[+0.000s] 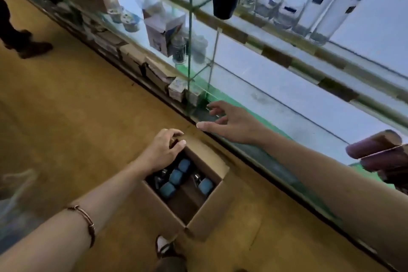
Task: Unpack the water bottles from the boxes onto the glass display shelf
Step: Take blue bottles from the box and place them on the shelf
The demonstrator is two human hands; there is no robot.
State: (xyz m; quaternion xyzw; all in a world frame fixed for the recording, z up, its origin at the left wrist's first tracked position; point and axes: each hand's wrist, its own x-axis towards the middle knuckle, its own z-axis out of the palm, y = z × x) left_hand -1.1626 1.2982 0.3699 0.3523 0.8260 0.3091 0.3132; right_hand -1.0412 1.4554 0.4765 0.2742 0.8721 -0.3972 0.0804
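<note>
Bottles [176, 175] lie boxed just below left hand [164, 150]'s curled grip.

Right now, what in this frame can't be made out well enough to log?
- Head view: the left hand covers the far corner of the box; whether its grip holds a bottle is hidden.
- Bottles: only blue caps show; bodies sit in shadow.
- Pinkish cylinder: cut off by the right edge, blurred.
- Right hand: what its fingertips touch is unclear.

The left hand [164, 150] covers one corner of the open box [212, 168], hiding whatever its fingers touch. The blue-capped bottles [176, 176] show only their tops. The glasses [318, 13] look blurry.
</note>
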